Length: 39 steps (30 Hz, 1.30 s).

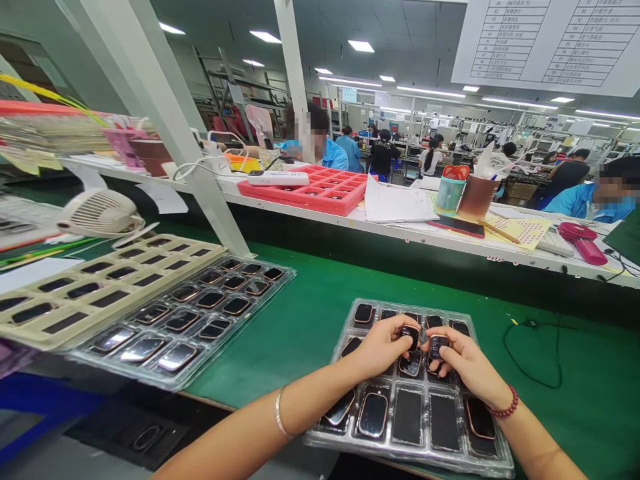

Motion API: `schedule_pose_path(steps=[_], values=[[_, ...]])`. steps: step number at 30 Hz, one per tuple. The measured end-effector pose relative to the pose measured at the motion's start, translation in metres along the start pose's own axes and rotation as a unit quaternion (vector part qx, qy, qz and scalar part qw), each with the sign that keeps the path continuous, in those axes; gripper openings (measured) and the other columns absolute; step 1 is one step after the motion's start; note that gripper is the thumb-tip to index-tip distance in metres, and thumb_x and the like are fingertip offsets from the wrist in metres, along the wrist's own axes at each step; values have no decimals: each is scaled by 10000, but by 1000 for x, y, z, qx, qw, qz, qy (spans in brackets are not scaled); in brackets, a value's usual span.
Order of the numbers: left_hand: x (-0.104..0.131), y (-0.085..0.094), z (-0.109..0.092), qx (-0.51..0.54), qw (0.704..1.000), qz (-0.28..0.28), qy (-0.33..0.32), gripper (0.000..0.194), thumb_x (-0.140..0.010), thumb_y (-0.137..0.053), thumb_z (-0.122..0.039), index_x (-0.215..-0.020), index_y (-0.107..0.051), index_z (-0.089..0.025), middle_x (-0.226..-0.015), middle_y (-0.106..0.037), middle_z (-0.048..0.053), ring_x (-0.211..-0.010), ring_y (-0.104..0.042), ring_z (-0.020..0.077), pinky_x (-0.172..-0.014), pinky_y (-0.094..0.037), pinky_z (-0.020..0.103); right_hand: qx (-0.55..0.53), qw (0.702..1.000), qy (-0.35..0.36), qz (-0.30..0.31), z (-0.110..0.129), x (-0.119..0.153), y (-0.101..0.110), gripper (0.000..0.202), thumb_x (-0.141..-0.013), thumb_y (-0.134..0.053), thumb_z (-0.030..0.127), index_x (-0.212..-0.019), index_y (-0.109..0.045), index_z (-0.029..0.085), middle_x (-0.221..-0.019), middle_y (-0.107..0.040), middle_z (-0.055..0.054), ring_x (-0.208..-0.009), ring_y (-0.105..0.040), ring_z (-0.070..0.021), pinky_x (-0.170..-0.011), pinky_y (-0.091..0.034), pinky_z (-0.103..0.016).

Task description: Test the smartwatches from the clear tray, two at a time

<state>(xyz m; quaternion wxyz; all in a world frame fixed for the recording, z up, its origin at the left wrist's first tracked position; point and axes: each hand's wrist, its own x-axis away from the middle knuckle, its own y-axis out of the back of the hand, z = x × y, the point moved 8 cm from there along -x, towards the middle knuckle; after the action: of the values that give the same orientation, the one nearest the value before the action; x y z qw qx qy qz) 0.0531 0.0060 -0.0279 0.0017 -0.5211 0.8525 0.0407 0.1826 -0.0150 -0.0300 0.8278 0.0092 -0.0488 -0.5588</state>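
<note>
Between thumb and fingers, my left hand (383, 343) grips a smartwatch body (411, 335) with a dark screen and gold-coloured rim. A second smartwatch body (439, 346), its screen showing small light text, is pinched in my right hand (470, 367). Both watches are held side by side above a clear plastic tray (345, 437). Several more watch bodies lie in this tray's pockets, such as one at the front (373, 413). Two front pockets beside it hold no watch. My hands hide part of the middle rows.
On the left, another clear tray (200, 365) of watches lies beside a beige tray (220, 250). A red foam tray (345, 200) rests on the shelf behind, near cups and papers. A black cable (505, 347) curls on the green bench. Co-workers sit beyond.
</note>
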Motion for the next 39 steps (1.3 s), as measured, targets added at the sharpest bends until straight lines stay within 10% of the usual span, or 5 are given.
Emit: schedule_pose_path(steps=[39], values=[[1,4,-9,8,999,-33,-9,309,-663,-519,-80,-963,-561,-146,-826,-633,32,-745,-581,145,-683,-453,266,15,999,17,26,4,3,-4,352,-788,-569,288,-1127,-516,215,-1036,-602,-75,-742,-631,-158,-565,-497,-255]])
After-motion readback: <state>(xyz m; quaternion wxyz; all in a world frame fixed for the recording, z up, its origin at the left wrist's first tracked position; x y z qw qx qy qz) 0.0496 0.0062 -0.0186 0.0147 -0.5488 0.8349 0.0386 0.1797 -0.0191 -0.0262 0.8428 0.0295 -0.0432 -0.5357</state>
